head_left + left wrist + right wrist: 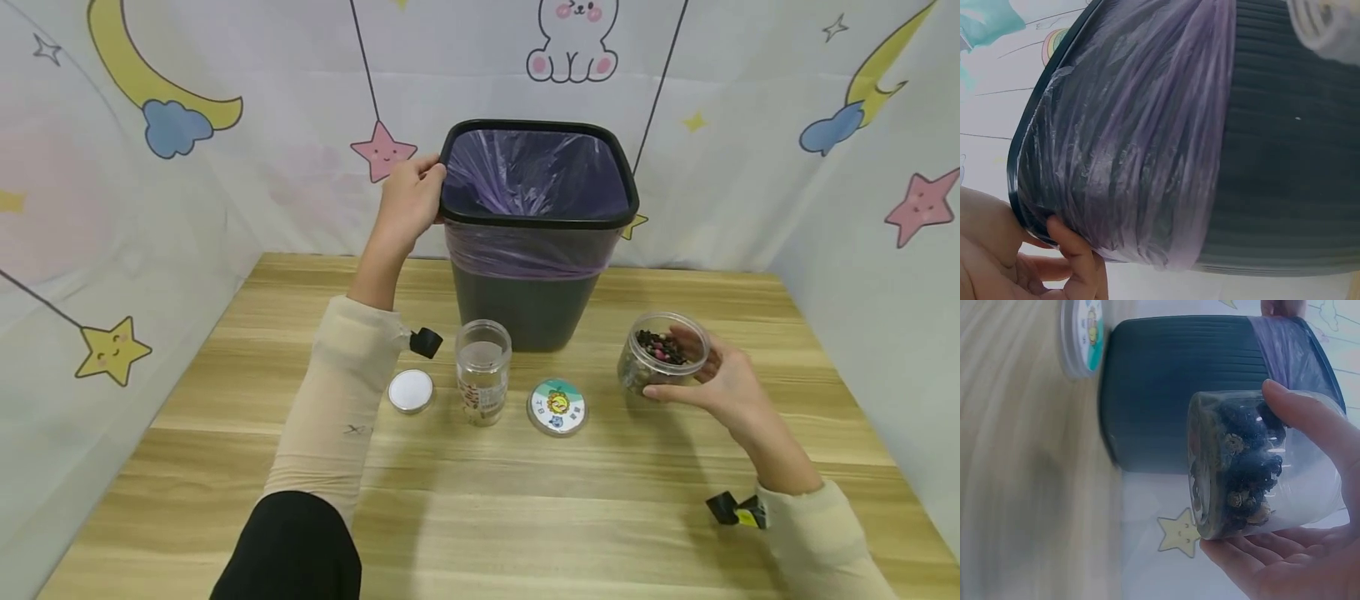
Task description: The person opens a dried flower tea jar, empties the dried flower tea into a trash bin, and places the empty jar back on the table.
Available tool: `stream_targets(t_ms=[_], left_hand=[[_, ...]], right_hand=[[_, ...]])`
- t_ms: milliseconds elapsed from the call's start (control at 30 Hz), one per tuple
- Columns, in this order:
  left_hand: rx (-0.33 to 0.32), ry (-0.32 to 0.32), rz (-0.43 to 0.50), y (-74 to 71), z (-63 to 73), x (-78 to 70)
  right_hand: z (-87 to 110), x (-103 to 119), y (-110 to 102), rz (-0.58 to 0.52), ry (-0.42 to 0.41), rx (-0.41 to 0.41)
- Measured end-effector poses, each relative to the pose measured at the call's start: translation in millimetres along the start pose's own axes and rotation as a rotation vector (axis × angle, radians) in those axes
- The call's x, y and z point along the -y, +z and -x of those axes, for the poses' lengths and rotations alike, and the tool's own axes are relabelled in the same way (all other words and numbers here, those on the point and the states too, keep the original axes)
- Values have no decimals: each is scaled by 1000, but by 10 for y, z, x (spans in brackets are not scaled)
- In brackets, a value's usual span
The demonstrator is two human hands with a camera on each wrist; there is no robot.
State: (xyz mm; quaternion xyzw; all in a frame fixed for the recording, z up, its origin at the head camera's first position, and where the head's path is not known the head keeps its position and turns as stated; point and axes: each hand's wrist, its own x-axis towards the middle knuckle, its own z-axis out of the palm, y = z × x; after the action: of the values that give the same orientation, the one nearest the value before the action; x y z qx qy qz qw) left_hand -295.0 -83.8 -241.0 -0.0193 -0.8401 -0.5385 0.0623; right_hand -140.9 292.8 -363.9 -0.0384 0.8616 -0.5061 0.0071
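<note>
A dark waste bin (517, 312) lined with a purple plastic bag (525, 250) stands at the back of the table. My left hand (408, 200) grips its black rim (1015, 162) at the left corner, fingers curled over the edge onto the bag. A clear round jar (634, 367), lidless and partly filled with dark dried tea with pink buds (662, 347), is held in my right hand (733, 387). In the right wrist view thumb and fingers wrap opposite sides of the jar, which is raised off the tabletop, slightly tilted.
In front of the bin stands a taller clear jar (483, 379) with red print, no lid on it. A plain white lid (410, 391) lies to its left, and a lid with a colourful label (557, 407) to its right. Patterned cloth (300, 100) encloses the wooden table (525, 517).
</note>
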Motion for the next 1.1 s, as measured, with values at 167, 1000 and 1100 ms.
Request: stream_targets(t_ms=[167, 1000, 1100], left_hand=[[42, 0, -30, -20, 3, -48], [129, 110, -304, 56, 191, 26], [128, 142, -321, 45, 195, 38]], right_hand=[[-33, 97, -70, 18, -15, -46], [-152, 471, -258, 26, 1, -137], [-157, 492, -258, 20, 0, -137]])
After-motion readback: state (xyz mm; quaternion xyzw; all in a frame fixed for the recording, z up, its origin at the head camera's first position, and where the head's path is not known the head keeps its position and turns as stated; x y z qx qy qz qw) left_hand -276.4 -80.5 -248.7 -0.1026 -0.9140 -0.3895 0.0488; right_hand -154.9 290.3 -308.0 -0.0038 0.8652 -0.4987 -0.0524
